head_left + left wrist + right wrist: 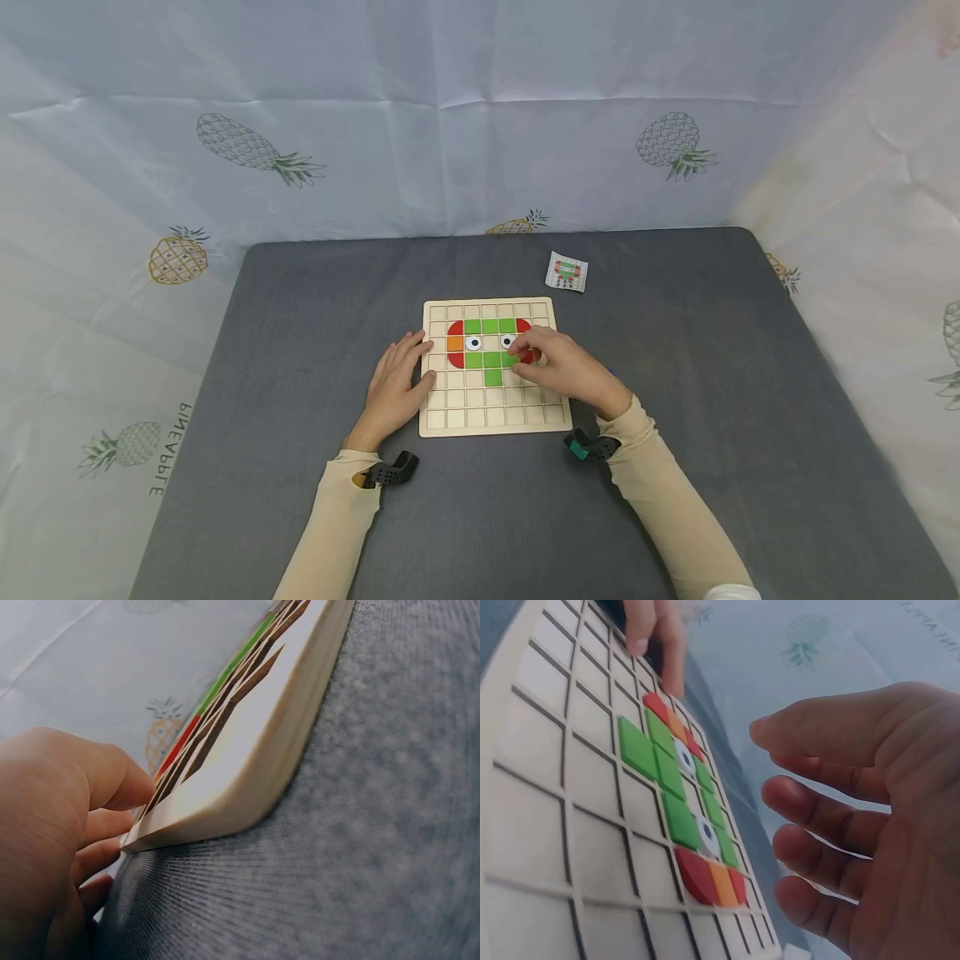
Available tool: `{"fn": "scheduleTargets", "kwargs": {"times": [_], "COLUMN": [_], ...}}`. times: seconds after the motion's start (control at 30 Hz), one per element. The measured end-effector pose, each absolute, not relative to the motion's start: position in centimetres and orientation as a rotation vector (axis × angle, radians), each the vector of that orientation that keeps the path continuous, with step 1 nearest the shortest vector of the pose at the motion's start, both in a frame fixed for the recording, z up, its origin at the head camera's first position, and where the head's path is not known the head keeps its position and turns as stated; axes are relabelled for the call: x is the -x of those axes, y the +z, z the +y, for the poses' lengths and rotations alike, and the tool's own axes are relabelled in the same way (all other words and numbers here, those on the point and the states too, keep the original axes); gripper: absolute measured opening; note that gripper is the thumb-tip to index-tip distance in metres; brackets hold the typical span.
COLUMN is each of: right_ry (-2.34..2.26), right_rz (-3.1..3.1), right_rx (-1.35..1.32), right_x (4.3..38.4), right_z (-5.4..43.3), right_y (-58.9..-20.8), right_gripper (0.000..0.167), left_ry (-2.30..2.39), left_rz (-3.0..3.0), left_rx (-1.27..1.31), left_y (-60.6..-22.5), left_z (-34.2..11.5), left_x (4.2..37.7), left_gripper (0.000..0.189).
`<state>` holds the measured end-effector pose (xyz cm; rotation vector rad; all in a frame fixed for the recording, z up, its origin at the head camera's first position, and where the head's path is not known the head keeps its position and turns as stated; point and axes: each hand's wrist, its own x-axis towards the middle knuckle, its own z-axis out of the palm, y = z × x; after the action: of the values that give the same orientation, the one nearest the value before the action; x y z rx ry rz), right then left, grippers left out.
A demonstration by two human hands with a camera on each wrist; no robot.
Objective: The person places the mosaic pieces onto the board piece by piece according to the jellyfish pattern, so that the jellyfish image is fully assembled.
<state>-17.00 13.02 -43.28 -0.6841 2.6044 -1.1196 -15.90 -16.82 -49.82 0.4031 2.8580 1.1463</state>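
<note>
A square wooden grid board (456,419) lies on the table with coloured tiles set in its upper middle. Red corner tiles (456,360), an orange tile (454,343), two white eye tiles (473,342) and several green tiles (492,377) form a figure. My left hand (392,386) rests at the board's left edge, fingers extended and thumb touching the rim. Above the figure's right side hovers my right hand (566,365). Its thumb and fingers are bent but apart, and the right wrist view shows no tile between them. In the head view it partly hides the right-hand red tiles.
Behind the board, to the right, a small printed card (567,272) shows a similar coloured figure. Dark grey cloth covers the table (315,333). Pineapple-printed curtains (480,158) hang at the back and both sides. Each wrist wears a black band (392,471).
</note>
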Motion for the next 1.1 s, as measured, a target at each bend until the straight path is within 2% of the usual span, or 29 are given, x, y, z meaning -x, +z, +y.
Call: {"fn": "scheduleTargets", "kwargs": {"times": [0.17, 0.43, 1.1], "right_ry": [-1.16, -1.148, -0.95], "right_rz": [2.634, 2.669, 2.773], "right_rx": [0.627, 0.466, 0.361], "right_x": [16.7, 16.4, 14.9], "right_z": [15.6, 18.6, 22.2], "right_y": [-43.1, -43.3, -44.1], "right_gripper": [0.017, 0.022, 0.02], "left_ry": [1.172, 1.15, 1.147], "left_rz": [2.849, 2.854, 2.854], "left_rx": [-0.43, -0.426, -0.412], "left_y": [-50.0, -50.0, -50.0], "left_z": [-16.9, -16.9, -16.9], "left_x": [15.9, 15.9, 15.9], "left_gripper": [0.052, 0.051, 0.051]}}
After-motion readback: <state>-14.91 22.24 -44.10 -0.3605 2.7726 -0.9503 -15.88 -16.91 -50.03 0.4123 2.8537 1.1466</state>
